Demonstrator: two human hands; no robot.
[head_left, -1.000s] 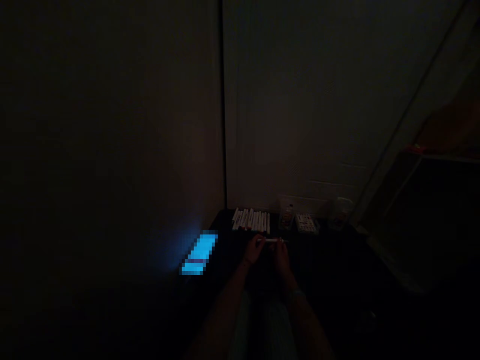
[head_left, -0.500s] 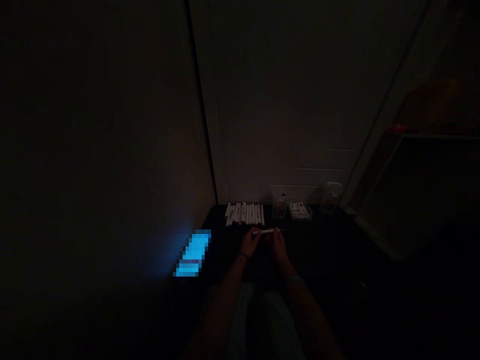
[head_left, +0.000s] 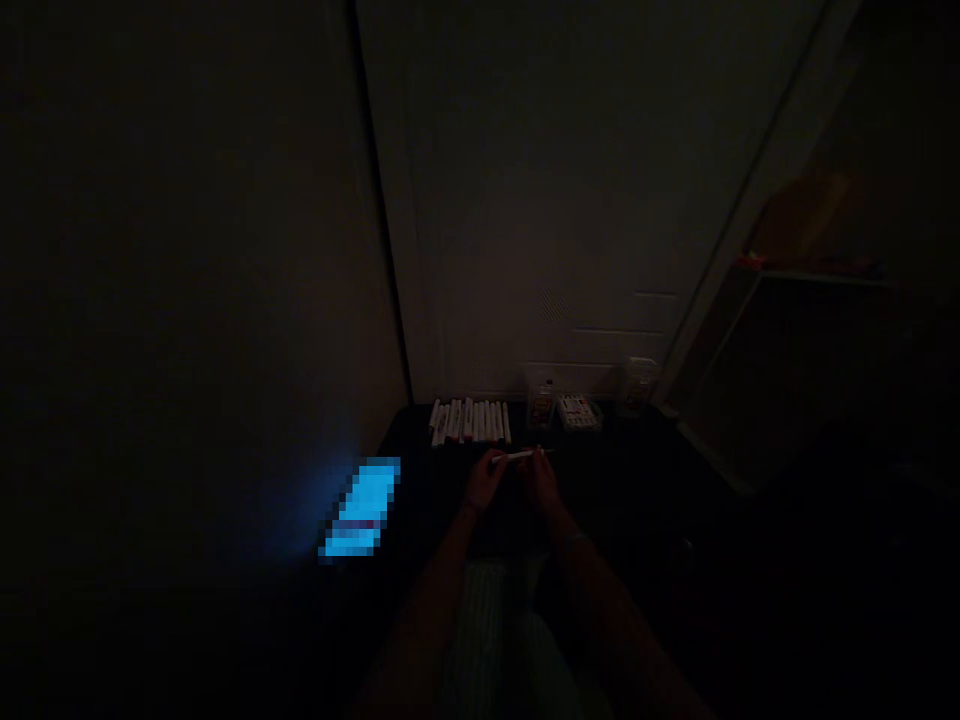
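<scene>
In the dim light, a slim white marker is held roughly level between my two hands above the dark tabletop. My left hand is closed on its left end. My right hand pinches the other end, and a thin tip pokes out past those fingers. Finger details are hard to make out. Just beyond my hands lies a row of several white markers, side by side. A clear plastic case with small printed or coloured pieces sits to the right of the row.
Two clear containers stand by the back wall: one container left of the case, another container at the far right. A glowing blue screen, pixelated, leans at the left. A shelf holds an orange thing on the right.
The view has turned slightly, so everything sits further left in it. Both hands keep hold of the white marker, which now tilts a little more. The light looks dimmer.
</scene>
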